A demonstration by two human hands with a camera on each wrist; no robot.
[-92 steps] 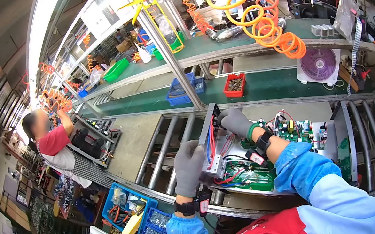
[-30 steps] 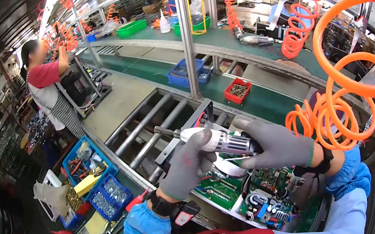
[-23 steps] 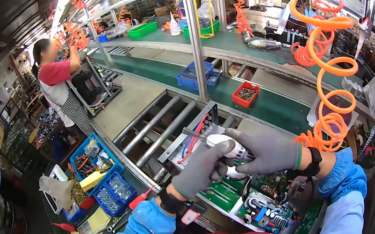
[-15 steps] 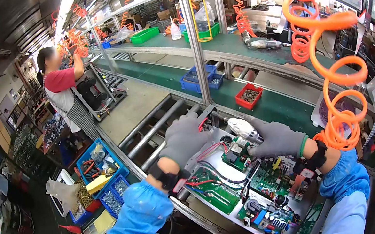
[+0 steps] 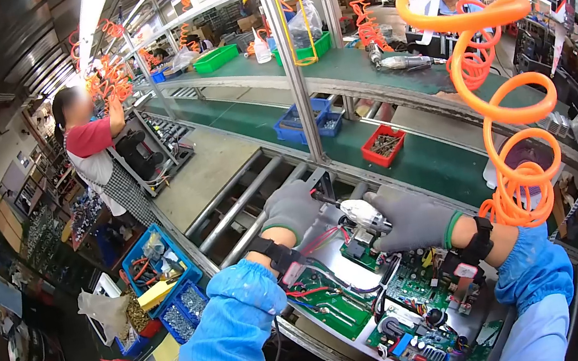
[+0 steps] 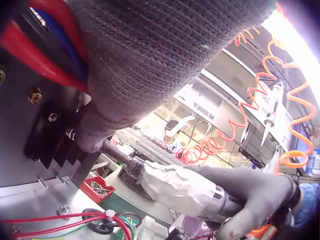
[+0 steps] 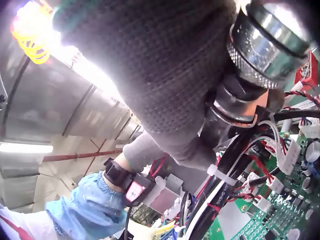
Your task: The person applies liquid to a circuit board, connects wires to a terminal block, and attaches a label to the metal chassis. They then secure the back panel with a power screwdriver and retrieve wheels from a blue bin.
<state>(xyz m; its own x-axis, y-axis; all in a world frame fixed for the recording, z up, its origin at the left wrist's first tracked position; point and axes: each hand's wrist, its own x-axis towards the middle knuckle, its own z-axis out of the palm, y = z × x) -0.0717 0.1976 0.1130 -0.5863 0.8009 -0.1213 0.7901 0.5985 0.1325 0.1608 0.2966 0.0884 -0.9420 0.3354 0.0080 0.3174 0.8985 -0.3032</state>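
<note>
My right hand (image 5: 416, 217), in a grey knit glove, grips a pneumatic screwdriver (image 5: 365, 214) whose body is wrapped in white. In the left wrist view the screwdriver (image 6: 175, 190) points its dark tip at a black terminal block (image 6: 52, 132) on an upright metal panel. My gloved left hand (image 5: 293, 208) is at that panel (image 5: 321, 183), with a fingertip right beside the screwdriver's tip. Its other fingers are mostly hidden. Red and blue wires (image 6: 60, 40) run past the left hand. Below both hands lies an open chassis with green circuit boards (image 5: 327, 303).
An orange coiled hose (image 5: 513, 115) hangs at the right. The chassis sits on a roller conveyor (image 5: 244, 210). Beyond are a red bin of screws (image 5: 383, 146) and blue bins (image 5: 307, 121). Blue parts trays (image 5: 183, 311) stand at the left. A person (image 5: 99, 150) works farther off.
The screwdriver came into the hands after the oldest frame. Both hands held it about a second ago; then the left hand moved to the panel, and the right hand brought the tip there.
</note>
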